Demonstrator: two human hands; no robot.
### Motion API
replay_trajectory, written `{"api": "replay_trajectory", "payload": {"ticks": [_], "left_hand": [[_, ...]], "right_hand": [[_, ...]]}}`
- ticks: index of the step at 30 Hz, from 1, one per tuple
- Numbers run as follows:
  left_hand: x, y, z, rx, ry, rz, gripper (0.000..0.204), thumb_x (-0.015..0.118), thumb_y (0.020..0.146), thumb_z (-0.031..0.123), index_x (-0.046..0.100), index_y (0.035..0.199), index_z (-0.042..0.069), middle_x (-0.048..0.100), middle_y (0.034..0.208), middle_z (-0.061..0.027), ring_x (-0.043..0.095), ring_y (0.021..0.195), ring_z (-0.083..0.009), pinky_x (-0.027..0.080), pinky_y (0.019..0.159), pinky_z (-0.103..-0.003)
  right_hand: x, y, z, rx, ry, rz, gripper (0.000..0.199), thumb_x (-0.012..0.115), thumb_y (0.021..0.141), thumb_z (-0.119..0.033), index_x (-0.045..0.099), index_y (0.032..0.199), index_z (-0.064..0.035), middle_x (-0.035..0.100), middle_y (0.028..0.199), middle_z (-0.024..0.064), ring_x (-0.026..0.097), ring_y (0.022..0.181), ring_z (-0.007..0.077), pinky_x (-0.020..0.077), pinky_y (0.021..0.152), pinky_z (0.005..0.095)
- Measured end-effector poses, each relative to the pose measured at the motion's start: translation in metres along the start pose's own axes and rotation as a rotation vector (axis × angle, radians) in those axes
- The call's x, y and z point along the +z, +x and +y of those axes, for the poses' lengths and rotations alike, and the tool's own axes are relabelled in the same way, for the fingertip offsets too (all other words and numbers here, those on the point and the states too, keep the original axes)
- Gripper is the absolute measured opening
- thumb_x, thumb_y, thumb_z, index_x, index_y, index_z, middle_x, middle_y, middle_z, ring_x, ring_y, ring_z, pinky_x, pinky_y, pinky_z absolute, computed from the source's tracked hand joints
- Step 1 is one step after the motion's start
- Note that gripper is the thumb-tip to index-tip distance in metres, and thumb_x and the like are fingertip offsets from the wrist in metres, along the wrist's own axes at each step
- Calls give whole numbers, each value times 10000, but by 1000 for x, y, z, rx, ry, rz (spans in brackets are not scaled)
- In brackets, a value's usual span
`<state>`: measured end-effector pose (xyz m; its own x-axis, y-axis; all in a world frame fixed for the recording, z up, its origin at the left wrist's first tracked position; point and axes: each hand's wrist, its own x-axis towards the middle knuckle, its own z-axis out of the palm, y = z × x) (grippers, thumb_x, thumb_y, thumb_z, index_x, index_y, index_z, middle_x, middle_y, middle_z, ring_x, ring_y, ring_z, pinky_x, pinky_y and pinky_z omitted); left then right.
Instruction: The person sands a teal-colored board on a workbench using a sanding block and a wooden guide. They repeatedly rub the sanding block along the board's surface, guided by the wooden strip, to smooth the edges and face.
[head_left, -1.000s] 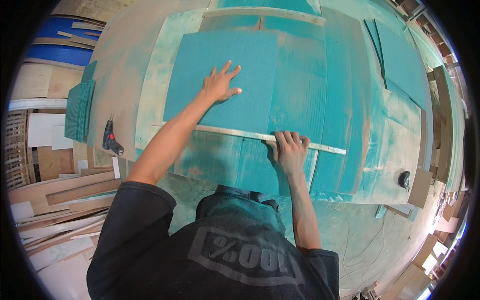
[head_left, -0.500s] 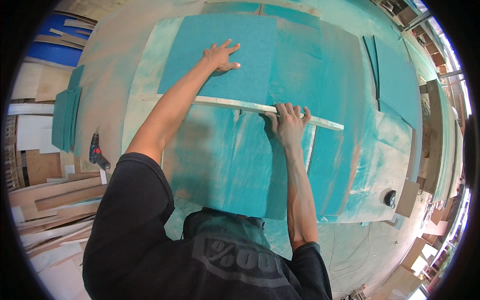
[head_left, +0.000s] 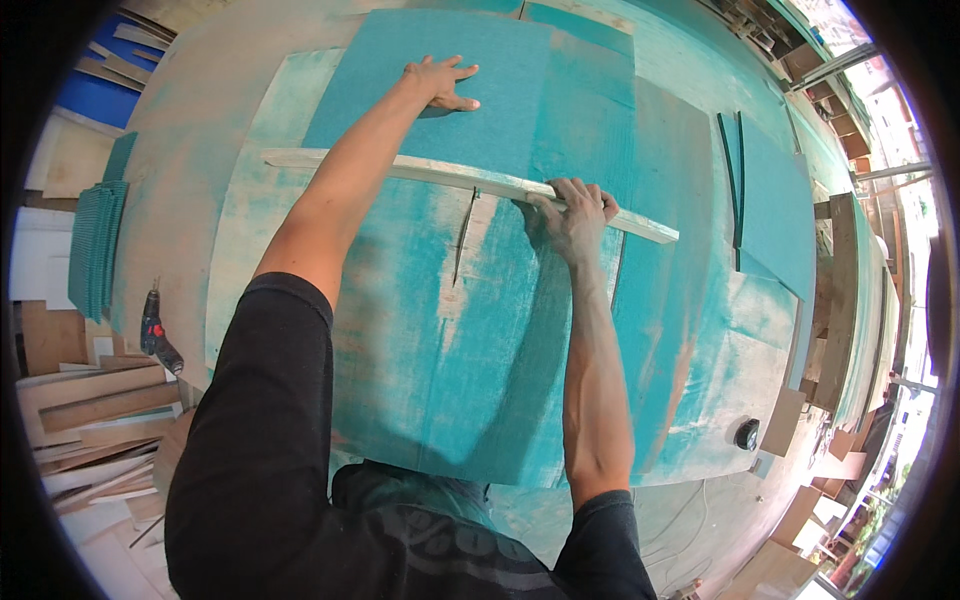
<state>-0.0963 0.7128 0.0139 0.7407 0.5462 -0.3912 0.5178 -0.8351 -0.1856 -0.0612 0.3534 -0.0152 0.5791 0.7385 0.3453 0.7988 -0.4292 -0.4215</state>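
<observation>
Teal panel (head_left: 497, 95) on dusted table (head_left: 185, 190); offcuts (head_left: 108, 405), perhaps wood.

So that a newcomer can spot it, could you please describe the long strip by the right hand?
On the big stained table, find the teal panel under the person's left hand. Along its near edge runs the pale strip, held by the right hand. Unlike that broad panel, it is long, narrow and whitish.

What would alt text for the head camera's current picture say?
A person's left hand rests spread on a teal panel while the right hand grips a pale strip along the panel's near edge. A power drill lies to the left on the large teal-stained work surface.
</observation>
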Motion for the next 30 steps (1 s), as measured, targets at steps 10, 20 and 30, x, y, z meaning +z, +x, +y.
{"api": "replay_trajectory", "payload": {"ticks": [10, 20, 30], "left_hand": [[35, -83, 8, 54, -112, 7, 987, 598, 882, 800, 180, 1692, 420, 116, 1789, 20, 229, 1566, -501, 360, 1182, -699], [101, -318, 45, 76, -240, -27, 954, 677, 921, 662, 204, 1696, 371, 114, 1790, -4, 263, 1564, -491, 460, 1130, -628], [160, -498, 73, 47, -269, -68, 978, 722, 902, 637, 206, 1692, 383, 97, 1791, 3, 238, 1578, -468, 480, 1120, -618]], "right_hand": [[-16, -73, -27, 6, 29, 7, 412, 812, 869, -534, 795, 1027, -154, 642, 885, -19, 552, 968, 208, 265, 1009, 492], [-75, -292, -112, 52, 22, 12, 382, 882, 795, -469, 757, 1018, -185, 625, 902, -22, 564, 963, 211, 284, 993, 456], [-126, -455, -182, 81, 41, -25, 360, 867, 825, -474, 747, 1008, -188, 643, 906, -46, 562, 950, 188, 270, 998, 428]]}}
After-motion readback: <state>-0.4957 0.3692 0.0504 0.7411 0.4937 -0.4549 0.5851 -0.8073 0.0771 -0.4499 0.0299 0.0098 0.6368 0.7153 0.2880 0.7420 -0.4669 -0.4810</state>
